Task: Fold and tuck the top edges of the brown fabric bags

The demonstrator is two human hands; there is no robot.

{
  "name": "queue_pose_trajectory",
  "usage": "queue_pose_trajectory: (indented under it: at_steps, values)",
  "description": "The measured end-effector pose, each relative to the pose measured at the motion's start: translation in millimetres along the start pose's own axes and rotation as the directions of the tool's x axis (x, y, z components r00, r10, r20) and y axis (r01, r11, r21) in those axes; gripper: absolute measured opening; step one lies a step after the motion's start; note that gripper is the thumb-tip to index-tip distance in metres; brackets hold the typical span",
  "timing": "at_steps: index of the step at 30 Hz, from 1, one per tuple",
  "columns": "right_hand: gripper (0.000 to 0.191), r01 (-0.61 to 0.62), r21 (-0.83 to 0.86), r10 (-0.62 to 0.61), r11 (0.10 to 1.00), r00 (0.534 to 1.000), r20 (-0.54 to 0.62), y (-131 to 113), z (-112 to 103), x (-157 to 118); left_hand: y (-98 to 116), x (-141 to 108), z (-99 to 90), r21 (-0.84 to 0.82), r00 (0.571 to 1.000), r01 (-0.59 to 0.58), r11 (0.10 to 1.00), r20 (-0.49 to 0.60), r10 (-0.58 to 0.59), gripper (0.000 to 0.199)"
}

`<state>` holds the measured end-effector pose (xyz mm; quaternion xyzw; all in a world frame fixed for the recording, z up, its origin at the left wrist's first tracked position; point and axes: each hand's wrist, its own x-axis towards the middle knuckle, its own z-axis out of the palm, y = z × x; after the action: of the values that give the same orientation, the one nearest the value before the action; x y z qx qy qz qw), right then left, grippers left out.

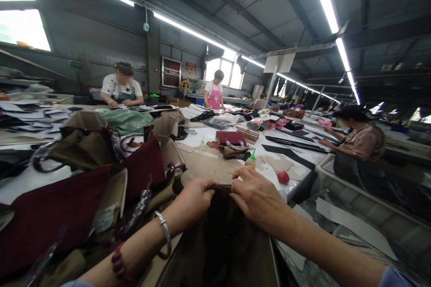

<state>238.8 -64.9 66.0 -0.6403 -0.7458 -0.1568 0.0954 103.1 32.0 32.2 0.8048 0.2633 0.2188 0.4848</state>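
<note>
Between my hands is a dark brown fabric bag lining (232, 228), its top edge pulled up toward the table. My left hand (198, 193) pinches the left end of that edge, thumb and fingers pressed together. At the right end, my right hand (252, 193) closes on the same edge with bent fingers. A small glue bottle with a green nozzle (251, 159) stands just beyond my right hand. Beside it lies a red ball-like object (283, 177). Several dark red handbags (63, 210) with beige insides lie to the left of my left hand.
A finished-looking red handbag (230, 138) sits farther along the white table (202, 136). Green plastic wrap (129, 121) lies at the left. A pale crate (367, 197) stands at the right. Co-workers sit or stand around: one left (121, 87), one in a pink apron (214, 94), one right (360, 136).
</note>
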Motion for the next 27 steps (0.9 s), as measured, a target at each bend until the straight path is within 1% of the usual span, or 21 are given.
queue_pose_trajectory:
  at_steps: [3,6,10,14,16,18,22,27]
  values:
    - [0.005,-0.039,-0.068,0.04,0.997,0.999,0.012,0.9,-0.7,2.7,-2.4,1.0,-0.3,0.011,1.0,0.0,1.0,0.012,0.0,0.032]
    - [0.007,-0.049,-0.08,0.053,0.996,0.998,0.039,3.5,-0.6,4.9,-4.1,2.3,-1.4,0.019,0.999,-0.012,1.0,0.035,0.012,0.032]
    - [0.007,-0.057,-0.06,0.06,0.997,0.997,0.05,7.4,0.0,5.9,-4.5,5.1,-2.6,-0.009,0.999,-0.026,1.0,0.047,0.026,0.033]
    - [0.007,-0.073,-0.032,0.075,0.997,0.996,0.052,10.5,0.3,3.8,-6.1,9.5,-5.1,-0.124,0.99,-0.044,0.991,0.126,0.06,0.035]
    - [0.007,-0.065,0.005,0.064,0.998,0.997,0.047,11.9,0.8,1.9,-7.0,11.6,-7.1,-0.137,0.983,-0.044,0.99,0.169,0.067,0.035]
    - [0.006,-0.033,0.056,0.032,0.998,0.999,0.026,13.4,1.5,0.1,-7.1,13.1,-8.4,-0.129,0.98,-0.044,0.991,0.186,0.068,0.034]
    - [0.008,0.048,0.119,-0.047,0.992,0.999,-0.012,16.5,2.7,-2.8,-3.9,13.6,-7.2,-0.1,0.986,-0.029,0.995,0.159,0.045,0.032]
    - [0.01,0.057,0.137,-0.053,0.989,0.998,-0.031,18.2,3.2,-4.5,0.3,11.9,-4.9,-0.038,0.992,-0.03,0.999,0.123,0.034,0.032]
